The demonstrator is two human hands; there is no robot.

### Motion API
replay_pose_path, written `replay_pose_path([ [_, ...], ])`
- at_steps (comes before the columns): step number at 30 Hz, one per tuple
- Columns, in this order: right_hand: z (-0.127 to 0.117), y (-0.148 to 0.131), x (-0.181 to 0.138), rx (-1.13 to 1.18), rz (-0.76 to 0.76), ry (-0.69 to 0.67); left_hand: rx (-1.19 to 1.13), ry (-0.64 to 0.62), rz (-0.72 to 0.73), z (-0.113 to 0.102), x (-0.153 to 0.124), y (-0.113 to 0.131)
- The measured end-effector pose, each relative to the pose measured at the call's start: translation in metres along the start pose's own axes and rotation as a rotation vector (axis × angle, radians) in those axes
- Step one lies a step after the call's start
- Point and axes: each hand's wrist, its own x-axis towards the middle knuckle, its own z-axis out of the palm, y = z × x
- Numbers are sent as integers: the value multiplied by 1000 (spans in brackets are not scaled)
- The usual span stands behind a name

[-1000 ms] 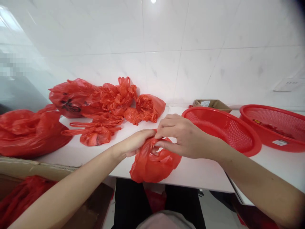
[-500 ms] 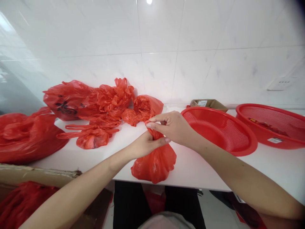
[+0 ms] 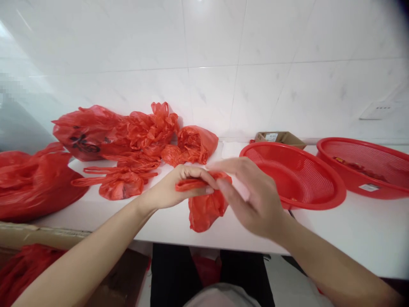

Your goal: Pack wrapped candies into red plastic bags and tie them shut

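My left hand (image 3: 191, 183) is closed on the gathered neck of a red plastic bag, with a folded loop of its film between thumb and fingers. Below hangs the bag's full, rounded body (image 3: 206, 213), over the white tabletop near its front edge; whether it touches the table I cannot tell. Close on the right side of the bag is my right hand (image 3: 255, 200), its fingers curved and smeared by motion. A gap shows between its thumb and fingers, but its hold on the film is unclear. A small knotted red bag (image 3: 121, 185) lies to the left.
Several crumpled and filled red bags (image 3: 96, 132) line the wall at left. A large red bag (image 3: 32, 183) sits at far left, above an open cardboard box (image 3: 41, 233). At right stand a red basket (image 3: 297, 170), another basket (image 3: 380, 187) holding small items, and a small carton (image 3: 281, 138).
My right hand has moved off the bag's neck to the right and towards me. My left hand has risen and turned with the neck folded in it. The bag's body looks smaller and higher.
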Motion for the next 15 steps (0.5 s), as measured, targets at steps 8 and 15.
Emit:
replay_pose_path([
  [8,30,61,9,417,483,-76,690,315,44,14,1,-22],
  [15,19,60,10,513,451,-358,797,430,128,21,-3,-30],
])
